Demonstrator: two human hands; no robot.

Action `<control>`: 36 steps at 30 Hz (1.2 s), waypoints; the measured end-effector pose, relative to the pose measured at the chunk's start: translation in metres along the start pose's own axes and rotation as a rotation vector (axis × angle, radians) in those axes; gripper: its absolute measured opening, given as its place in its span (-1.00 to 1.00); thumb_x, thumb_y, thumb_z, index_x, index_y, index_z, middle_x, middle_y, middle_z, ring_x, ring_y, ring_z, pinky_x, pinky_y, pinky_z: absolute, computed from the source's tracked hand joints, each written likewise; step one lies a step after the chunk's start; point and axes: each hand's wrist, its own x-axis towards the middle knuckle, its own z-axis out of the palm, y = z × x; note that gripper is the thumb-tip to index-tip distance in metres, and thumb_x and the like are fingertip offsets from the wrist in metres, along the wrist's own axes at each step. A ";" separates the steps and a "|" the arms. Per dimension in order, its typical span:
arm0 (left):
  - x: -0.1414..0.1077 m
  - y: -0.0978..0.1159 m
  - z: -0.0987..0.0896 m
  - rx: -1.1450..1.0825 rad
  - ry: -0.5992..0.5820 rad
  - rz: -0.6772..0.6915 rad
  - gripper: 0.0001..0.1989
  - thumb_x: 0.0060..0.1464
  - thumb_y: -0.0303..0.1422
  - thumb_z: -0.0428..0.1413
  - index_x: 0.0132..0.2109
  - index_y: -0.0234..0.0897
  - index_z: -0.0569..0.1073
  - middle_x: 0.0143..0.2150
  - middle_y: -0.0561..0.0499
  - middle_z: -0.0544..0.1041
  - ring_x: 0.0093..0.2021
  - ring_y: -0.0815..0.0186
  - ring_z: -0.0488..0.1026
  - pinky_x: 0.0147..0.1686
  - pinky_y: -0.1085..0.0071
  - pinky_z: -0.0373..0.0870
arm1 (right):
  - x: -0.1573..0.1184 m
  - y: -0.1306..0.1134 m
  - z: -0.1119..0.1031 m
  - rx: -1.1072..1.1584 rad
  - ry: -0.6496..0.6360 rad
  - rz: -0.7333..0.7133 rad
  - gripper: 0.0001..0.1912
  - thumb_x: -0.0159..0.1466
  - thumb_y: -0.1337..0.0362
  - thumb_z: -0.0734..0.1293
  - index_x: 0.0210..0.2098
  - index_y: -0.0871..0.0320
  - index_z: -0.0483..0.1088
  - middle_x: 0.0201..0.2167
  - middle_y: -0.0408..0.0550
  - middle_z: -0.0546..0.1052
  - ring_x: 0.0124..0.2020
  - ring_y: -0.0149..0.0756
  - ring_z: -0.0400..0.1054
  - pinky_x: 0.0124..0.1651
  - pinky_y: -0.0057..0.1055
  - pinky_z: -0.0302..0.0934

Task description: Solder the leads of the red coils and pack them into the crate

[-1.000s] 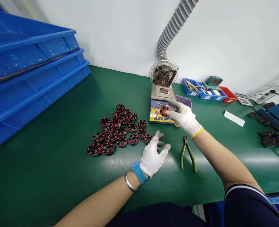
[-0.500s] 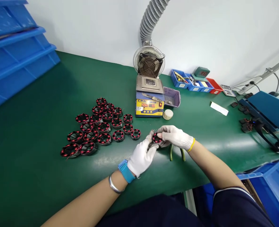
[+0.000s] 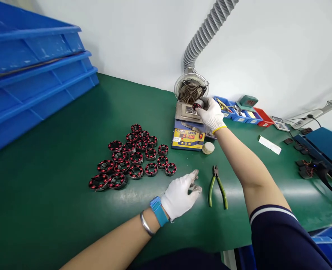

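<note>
My right hand, in a white glove, holds a red-and-black ring-shaped coil by its side, over the top of the blue and yellow heated unit. The unit's small square opening lies just left of and below the coil. My left hand, also gloved, is over the green table with fingers apart and nothing in them. Green-handled cutters lie with handles spread, right of my left hand. Several similar coils sit grouped to its left.
Stacked blue crates stand at the left. A round fan hood with a grey hose rises behind the unit. A round whitish pad sits at its right; small bins line the wall.
My right hand has carried the coil up and away to the heated unit. My left hand has let go of it and opened. The cutters are now uncovered, and the view has shifted.
</note>
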 end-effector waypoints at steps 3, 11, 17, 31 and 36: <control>0.000 0.001 0.000 0.059 0.007 0.043 -0.48 0.10 -0.33 0.04 0.21 -0.31 0.27 -0.01 -0.11 0.52 -0.12 0.17 0.50 -0.11 0.18 0.48 | 0.011 0.002 0.010 -0.170 0.019 -0.017 -0.50 0.10 0.26 0.33 0.06 0.18 0.35 -0.02 0.03 0.47 0.02 -0.11 0.35 0.15 -0.10 0.22; 0.003 0.004 -0.002 0.109 -0.012 0.041 -0.49 0.10 -0.31 0.02 0.19 -0.32 0.30 -0.04 -0.13 0.53 -0.09 0.11 0.50 -0.09 0.12 0.47 | 0.015 0.009 0.023 -0.331 0.006 -0.039 -0.53 0.11 0.23 0.34 0.03 0.09 0.39 -0.04 -0.01 0.46 0.02 -0.05 0.33 0.12 -0.09 0.23; 0.003 0.004 -0.002 0.116 -0.014 0.029 -0.49 0.10 -0.31 0.03 0.20 -0.30 0.29 -0.03 -0.11 0.53 -0.09 0.11 0.50 -0.08 0.12 0.47 | 0.013 0.011 0.025 -0.354 -0.010 -0.020 -0.53 0.10 0.21 0.35 0.02 0.04 0.40 -0.04 -0.04 0.46 0.02 -0.03 0.33 0.09 -0.07 0.25; 0.001 -0.001 0.004 0.142 0.116 0.176 -0.50 0.12 -0.33 0.04 0.20 -0.30 0.25 -0.07 -0.09 0.55 -0.14 0.19 0.51 -0.14 0.21 0.49 | 0.015 0.004 0.021 -0.287 0.012 0.027 -0.53 0.10 0.19 0.34 0.02 0.08 0.41 -0.05 -0.01 0.47 0.01 -0.04 0.35 0.10 -0.06 0.25; 0.004 -0.001 -0.012 0.408 0.360 0.225 -0.59 0.11 -0.26 0.10 0.09 -0.33 0.34 -0.06 -0.16 0.53 -0.14 0.15 0.49 -0.13 0.17 0.46 | 0.004 -0.006 -0.001 -0.069 0.061 0.084 -0.50 0.13 0.16 0.33 0.05 0.21 0.37 -0.09 0.00 0.50 -0.03 -0.20 0.39 0.13 -0.24 0.23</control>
